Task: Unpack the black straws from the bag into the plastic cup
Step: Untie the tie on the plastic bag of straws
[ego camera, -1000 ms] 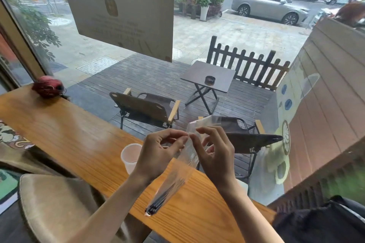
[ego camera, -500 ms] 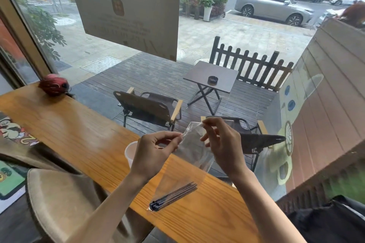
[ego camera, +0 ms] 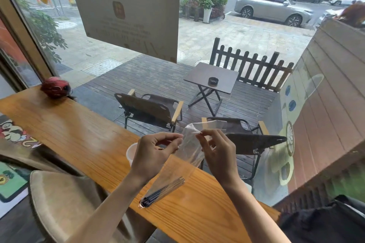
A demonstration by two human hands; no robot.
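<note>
A clear plastic bag [ego camera: 190,149] hangs above the wooden counter [ego camera: 83,136], pinched at its top edge by both hands. My left hand [ego camera: 153,151] grips the left side of the mouth and my right hand [ego camera: 217,151] grips the right side. A bundle of black straws [ego camera: 163,192] lies slanted in the bottom of the bag, low ends toward me. The translucent plastic cup [ego camera: 130,153] stands on the counter just left of my left hand, mostly hidden behind it.
A red round object [ego camera: 55,87] sits at the counter's far left end by the window. A beige chair back [ego camera: 59,199] is below the counter on my left. Glass runs along the counter's far edge. A dark bag [ego camera: 324,223] lies at right.
My hands drew apart at the bag's mouth, then came closer again near its top edge. The straws swung from steep to a flatter slant inside the bag.
</note>
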